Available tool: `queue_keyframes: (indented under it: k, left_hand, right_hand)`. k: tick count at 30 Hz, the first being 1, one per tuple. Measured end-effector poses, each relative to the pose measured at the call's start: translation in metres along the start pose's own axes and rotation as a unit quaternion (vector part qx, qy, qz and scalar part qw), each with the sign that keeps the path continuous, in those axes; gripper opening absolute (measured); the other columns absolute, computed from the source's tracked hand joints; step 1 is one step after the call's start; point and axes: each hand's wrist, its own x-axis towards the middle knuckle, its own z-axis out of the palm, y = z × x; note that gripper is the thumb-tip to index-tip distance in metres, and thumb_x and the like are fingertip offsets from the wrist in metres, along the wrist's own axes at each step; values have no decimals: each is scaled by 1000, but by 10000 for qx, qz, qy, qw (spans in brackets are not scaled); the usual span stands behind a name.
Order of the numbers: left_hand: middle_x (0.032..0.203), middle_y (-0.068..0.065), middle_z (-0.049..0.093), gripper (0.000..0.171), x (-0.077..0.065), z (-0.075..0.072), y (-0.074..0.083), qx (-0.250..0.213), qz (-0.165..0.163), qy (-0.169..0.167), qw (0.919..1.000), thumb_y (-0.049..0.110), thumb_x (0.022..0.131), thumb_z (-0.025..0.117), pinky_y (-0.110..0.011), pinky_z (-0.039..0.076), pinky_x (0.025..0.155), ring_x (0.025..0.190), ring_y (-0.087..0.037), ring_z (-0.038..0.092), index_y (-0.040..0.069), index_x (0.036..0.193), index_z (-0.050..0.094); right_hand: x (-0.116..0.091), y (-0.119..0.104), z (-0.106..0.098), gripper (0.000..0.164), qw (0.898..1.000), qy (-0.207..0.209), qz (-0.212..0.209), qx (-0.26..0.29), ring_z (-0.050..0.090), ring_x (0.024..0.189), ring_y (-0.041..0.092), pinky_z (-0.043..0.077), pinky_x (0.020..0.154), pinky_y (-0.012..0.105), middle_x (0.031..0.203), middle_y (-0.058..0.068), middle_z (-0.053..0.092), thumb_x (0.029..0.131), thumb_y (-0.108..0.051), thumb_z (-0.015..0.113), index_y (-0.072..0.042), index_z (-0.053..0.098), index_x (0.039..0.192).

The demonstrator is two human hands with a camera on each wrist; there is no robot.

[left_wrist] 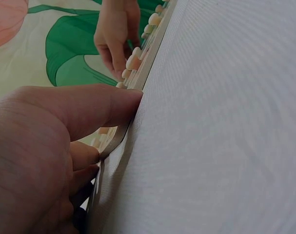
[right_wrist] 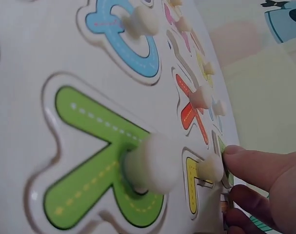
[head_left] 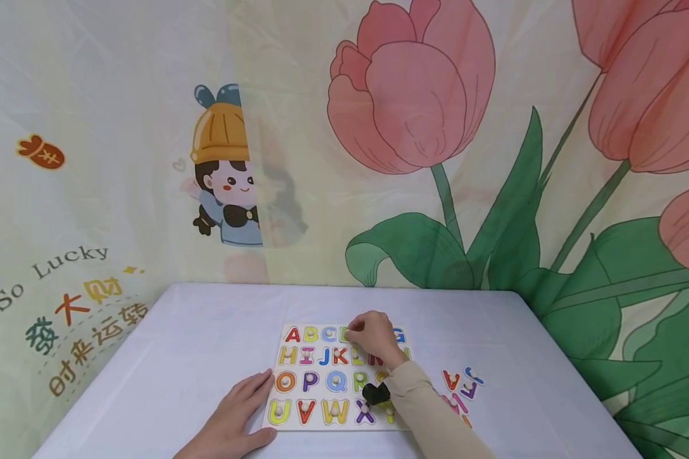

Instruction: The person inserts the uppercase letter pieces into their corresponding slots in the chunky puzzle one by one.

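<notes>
A white alphabet puzzle board (head_left: pixel 272 382) lies on the table, with colourful letters, many bearing round wooden knobs. At its top row my right hand (head_left: pixel 373 335) pinches the green letter D piece (head_left: pixel 343 334) in its place. The right wrist view shows the thumb on that green piece (right_wrist: pixel 225 163); its knob is hidden. Beside it are a yellow L (right_wrist: pixel 192 185) and a red K (right_wrist: pixel 189 109). My left hand (head_left: pixel 235 411) rests at the front left corner, fingers straight along the left edge and thumb (left_wrist: pixel 113 102) against the front edge. My right hand and forearm cover several letters.
Right of the board lie several loose letter pieces, among them a red one (head_left: pixel 451 380), a purple F (head_left: pixel 467 390) and a pink one (head_left: pixel 455 403). The forearm partly hides this group. A white cloth (head_left: pixel 207 338) covers the table. Behind hangs a printed tulip backdrop (head_left: pixel 298 191).
</notes>
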Motion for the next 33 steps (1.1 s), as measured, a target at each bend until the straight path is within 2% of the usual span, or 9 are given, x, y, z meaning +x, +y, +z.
queue_keyframes:
  k: [1,4,7,8,16,21,26,30,33]
  left_hand:
    - [164,-10,47,90,0,1,-1,31,30,4,10000,52,89,78,-57,46,111,145,-36,44,3,158,49]
    - [163,-11,48,89,0,2,-2,40,93,109,9999,52,88,79,-57,46,111,144,-37,45,3,157,50]
    - [164,-11,47,90,0,1,-1,3,45,33,10000,53,88,78,-58,45,111,145,-37,44,3,158,49]
    - [165,-10,46,91,0,0,1,-68,-27,-15,10000,53,88,78,-63,44,111,147,-38,43,4,159,48]
    - [165,-10,46,91,1,-2,2,-60,-50,-67,9999,54,89,78,-63,44,111,147,-38,43,3,159,48]
    - [166,-9,44,92,0,-1,1,-96,-120,-137,9998,54,89,77,-63,44,111,147,-38,42,4,160,47]
    - [167,-10,43,92,-1,-2,1,-73,-151,-158,9997,55,90,77,-63,43,112,148,-38,41,4,160,46]
    - [169,-9,40,93,0,-4,3,-164,-258,-303,9991,56,91,75,-65,42,114,151,-38,38,5,162,44]
    - [170,-9,39,93,1,-5,4,-257,-334,-392,9983,56,91,75,-66,40,114,152,-38,37,5,162,42]
  right_hand:
    - [0,0,1,8,10000,14,32,1,60,82,14,54,77,32,83,-6,70,91,-22,86,-15,82,91]
    - [-2,-2,1,8,9999,23,100,-7,59,83,14,52,78,33,84,-5,70,92,-22,85,-15,83,93]
    - [-3,-3,2,8,9999,47,107,-33,58,83,14,50,76,32,82,-5,68,92,-22,85,-14,83,93]
    - [-3,-3,2,8,9999,61,82,-46,58,82,15,49,75,32,81,-4,67,92,-21,85,-14,83,92]
    - [-7,-6,4,7,9998,-10,168,-104,53,81,17,44,62,29,83,0,58,94,-22,83,-15,80,93]
    - [-10,-7,-5,14,9995,-127,-278,-108,55,85,18,47,68,31,92,3,63,95,-19,81,-10,82,106]
    - [-17,-6,-39,23,9927,-481,-1080,-217,60,90,16,55,77,31,102,5,70,96,-12,79,-6,80,118]
    - [-28,6,-81,21,9793,-1082,-1635,-509,60,91,13,56,80,30,104,1,72,97,-11,78,-9,81,118]
    - [-39,25,-115,21,9681,-1477,-1886,-739,62,94,13,59,86,36,107,0,73,97,-9,78,-12,81,118]
